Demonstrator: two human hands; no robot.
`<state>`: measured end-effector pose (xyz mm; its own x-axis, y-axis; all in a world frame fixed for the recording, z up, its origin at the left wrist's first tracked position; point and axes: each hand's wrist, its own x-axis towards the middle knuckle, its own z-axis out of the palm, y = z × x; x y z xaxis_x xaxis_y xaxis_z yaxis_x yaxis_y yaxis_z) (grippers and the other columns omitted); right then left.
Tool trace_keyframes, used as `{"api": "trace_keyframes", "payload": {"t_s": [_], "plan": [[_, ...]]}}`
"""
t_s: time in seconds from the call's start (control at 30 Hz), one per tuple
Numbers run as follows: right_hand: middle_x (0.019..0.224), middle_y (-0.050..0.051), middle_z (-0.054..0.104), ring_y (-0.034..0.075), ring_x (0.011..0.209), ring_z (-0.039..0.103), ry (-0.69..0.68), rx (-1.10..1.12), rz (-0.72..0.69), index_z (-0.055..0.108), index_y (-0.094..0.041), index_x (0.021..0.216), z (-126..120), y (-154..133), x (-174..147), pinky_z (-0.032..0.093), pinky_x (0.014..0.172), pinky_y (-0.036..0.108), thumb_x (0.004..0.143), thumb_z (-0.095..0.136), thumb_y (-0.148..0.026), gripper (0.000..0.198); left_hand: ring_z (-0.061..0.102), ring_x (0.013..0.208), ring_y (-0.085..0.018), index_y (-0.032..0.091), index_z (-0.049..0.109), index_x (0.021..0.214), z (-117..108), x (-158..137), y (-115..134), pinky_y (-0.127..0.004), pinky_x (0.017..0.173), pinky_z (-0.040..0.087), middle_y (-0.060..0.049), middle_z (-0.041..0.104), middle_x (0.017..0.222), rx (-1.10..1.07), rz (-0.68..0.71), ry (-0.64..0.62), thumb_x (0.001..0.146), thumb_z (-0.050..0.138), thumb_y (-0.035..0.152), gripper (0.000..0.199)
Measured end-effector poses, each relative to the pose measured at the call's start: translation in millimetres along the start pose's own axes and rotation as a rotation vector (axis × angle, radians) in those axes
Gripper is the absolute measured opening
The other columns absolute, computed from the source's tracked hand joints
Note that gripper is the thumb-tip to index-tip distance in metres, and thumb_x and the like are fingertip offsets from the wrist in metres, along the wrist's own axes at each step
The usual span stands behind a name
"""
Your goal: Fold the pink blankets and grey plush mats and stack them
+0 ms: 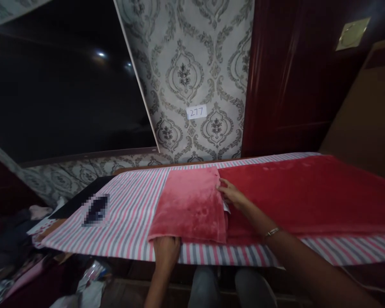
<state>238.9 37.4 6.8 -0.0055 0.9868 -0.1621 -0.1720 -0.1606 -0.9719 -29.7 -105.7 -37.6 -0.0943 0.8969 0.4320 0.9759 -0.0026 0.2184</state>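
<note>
A plush red blanket (pixel 301 196) lies flat over a striped cloth, its left end folded back on itself into a lighter pinkish-red panel (pixel 189 201). My right hand (pixel 232 193) is at the right edge of that panel, fingertips and thumb closed on the edge. A small white tag (pixel 226 207) sticks out just below those fingers. At the panel's near left corner, my left hand (pixel 167 251) reaches under the fold, so its fingers are hidden. A metal bracelet (pixel 272 231) circles my right wrist.
Pink, grey and white striped cloth (pixel 125 209) covers the table. A dark blurred-out object (pixel 96 210) lies on its left part. Behind stand a large television (pixel 64 85) and a patterned wall with a paper marked 277 (pixel 196 112). Clothes and plastic clutter (pixel 93 278) sit low left.
</note>
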Motion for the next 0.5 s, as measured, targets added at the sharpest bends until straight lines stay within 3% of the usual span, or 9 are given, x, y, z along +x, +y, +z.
{"api": "trace_keyframes", "payload": {"t_s": [0.13,0.3,0.5], "plan": [[0.086,0.003,0.071,0.015,0.06,0.061,0.022,0.004,-0.016,0.058,-0.022,0.13,7,-9,31,0.048,0.05,0.024,0.069,0.07,-0.021,0.063,0.07,0.096,-0.032,0.02,0.079,0.092,11,-2,-6,-0.046,0.088,0.054,-0.012,0.077,0.094,-0.018,-0.026,0.048,0.086,0.047,0.021,0.033],[0.109,0.005,0.072,0.019,0.078,0.066,0.073,0.049,-0.106,0.061,-0.025,0.129,18,-7,65,0.054,0.061,0.026,0.055,0.063,-0.004,0.077,0.069,0.1,-0.032,0.022,0.079,0.097,22,-2,-14,-0.046,0.092,0.053,-0.01,0.078,0.094,-0.134,-0.07,0.071,0.084,0.046,0.019,0.035],[0.121,0.008,0.068,0.021,0.088,0.067,0.129,0.056,-0.079,0.055,-0.026,0.136,16,3,79,0.057,0.066,0.029,0.058,0.067,-0.01,0.08,0.07,0.099,-0.032,0.022,0.079,0.099,19,-6,-14,-0.047,0.09,0.054,-0.009,0.078,0.1,-0.162,-0.062,0.045,0.08,0.049,0.017,0.036]]}}
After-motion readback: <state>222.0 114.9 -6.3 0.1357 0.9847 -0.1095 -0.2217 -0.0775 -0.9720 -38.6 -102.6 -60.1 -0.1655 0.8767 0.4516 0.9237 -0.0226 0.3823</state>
